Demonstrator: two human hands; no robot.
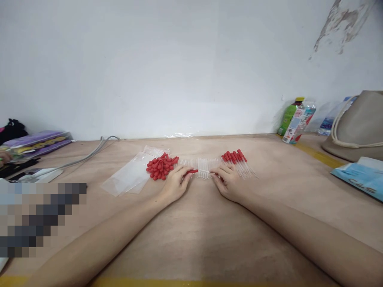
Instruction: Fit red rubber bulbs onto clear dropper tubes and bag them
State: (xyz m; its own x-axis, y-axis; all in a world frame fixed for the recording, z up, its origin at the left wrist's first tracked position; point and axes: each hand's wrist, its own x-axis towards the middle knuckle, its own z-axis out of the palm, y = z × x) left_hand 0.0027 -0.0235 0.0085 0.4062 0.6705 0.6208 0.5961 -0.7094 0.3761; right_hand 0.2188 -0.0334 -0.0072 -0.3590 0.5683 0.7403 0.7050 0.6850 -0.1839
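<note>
My left hand is closed on a red rubber bulb, its end pointing right. Between its fingers, my right hand pinches a thin clear dropper tube, mostly hidden by the fingers. Bulb and tube face each other with what looks like a small gap. Just behind both hands lies a row of clear dropper tubes. A heap of loose red bulbs rests beyond my left hand. Past my right hand, several droppers with red bulbs on clear tubes lie side by side.
Clear plastic bags lie left of the heap. A grey cable runs along the far left, near a purple package. Two bottles, a beige bag and a blue packet stand or lie at the right.
</note>
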